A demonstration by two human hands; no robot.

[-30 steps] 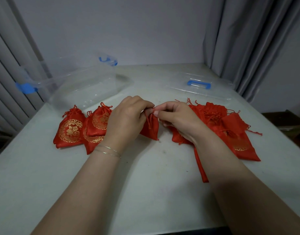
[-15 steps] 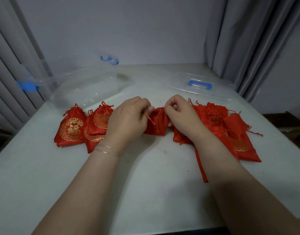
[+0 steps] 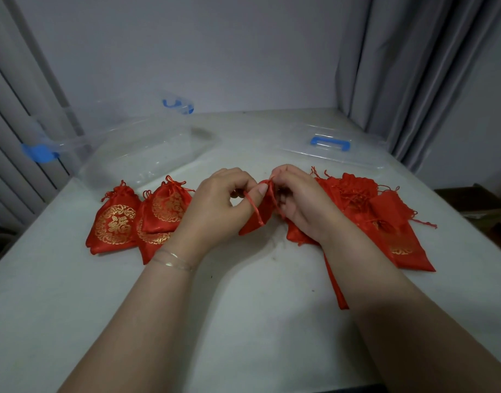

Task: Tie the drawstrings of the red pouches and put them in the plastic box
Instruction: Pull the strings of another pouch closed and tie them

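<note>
— Two hands on one pouch: the left hand pinches a drawstring looped over its thumb, and the right hand has its fingers curled round the gathered neck and the other cord. Both grips are closed tight on it, at the desk's centre.

— How should the knot go?

— I'd pull the cords evenly apart so the mouth cinches flat, then seat the knot snug against the neck.

— And afterwards?

— The plastic box lies open at ten o'clock. Tied pouches wait at nine o'clock, untied ones are heaped at three o'clock, and the lid sits at one o'clock.
</note>
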